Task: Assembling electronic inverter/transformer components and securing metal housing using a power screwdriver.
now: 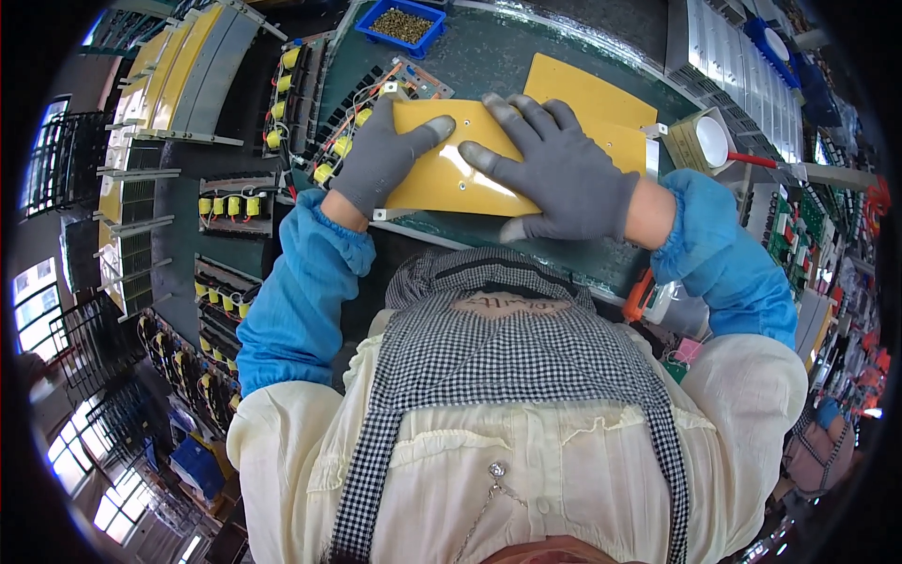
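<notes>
A glossy yellow panel [451, 183] with small fastener holes lies in front of me, white brackets at its left corners. My left hand [376, 164], in a grey glove, grips the panel's left side, thumb across the top and the other fingers partly hidden at the edge. My gloved right hand [568, 174] rests on the panel's right part, its fingers spread and the thumb at the front edge. Behind the right hand a second yellow sheet [587, 92] shows, partly covered. Just beyond my left hand sits a circuit board with yellow-wrapped components [343, 146].
A blue bin [404, 26] of small brass-coloured hardware stands at the back of the green bench [498, 47]. To the right are a white round container [712, 141] and a red-handled tool [752, 161]. Stacked yellow panels [174, 70] and several component boards [230, 207] line the left.
</notes>
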### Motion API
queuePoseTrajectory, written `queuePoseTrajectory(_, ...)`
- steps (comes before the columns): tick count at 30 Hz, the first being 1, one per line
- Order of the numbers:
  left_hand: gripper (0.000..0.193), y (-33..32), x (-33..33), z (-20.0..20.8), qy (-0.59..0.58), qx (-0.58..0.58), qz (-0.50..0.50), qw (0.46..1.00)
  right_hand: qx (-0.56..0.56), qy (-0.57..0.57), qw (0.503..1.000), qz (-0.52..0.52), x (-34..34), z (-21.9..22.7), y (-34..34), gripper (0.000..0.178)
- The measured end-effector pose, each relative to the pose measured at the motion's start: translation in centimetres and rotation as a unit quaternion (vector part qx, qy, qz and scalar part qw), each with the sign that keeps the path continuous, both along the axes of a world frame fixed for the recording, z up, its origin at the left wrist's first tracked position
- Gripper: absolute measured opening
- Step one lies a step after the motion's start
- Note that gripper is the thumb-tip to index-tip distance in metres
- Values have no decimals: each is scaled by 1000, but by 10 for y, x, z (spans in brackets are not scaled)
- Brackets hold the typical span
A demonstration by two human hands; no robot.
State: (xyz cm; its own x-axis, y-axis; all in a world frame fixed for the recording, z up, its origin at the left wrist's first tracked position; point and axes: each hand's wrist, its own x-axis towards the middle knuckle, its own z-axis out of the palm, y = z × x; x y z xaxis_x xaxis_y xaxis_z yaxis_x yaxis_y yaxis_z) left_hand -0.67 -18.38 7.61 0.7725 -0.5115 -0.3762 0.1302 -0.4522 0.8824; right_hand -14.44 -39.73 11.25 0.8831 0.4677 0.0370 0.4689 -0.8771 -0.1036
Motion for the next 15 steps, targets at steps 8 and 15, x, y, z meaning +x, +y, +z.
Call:
queuePoseTrajectory(8,78,-1,-1,2,25,-38,12,999,2,-2,1000,-13,-1,1,4,88)
queuePoseTrajectory(15,69,-3,0,12,89,-54,19,994,21,-14,1000,-13,-2,-3,6,85)
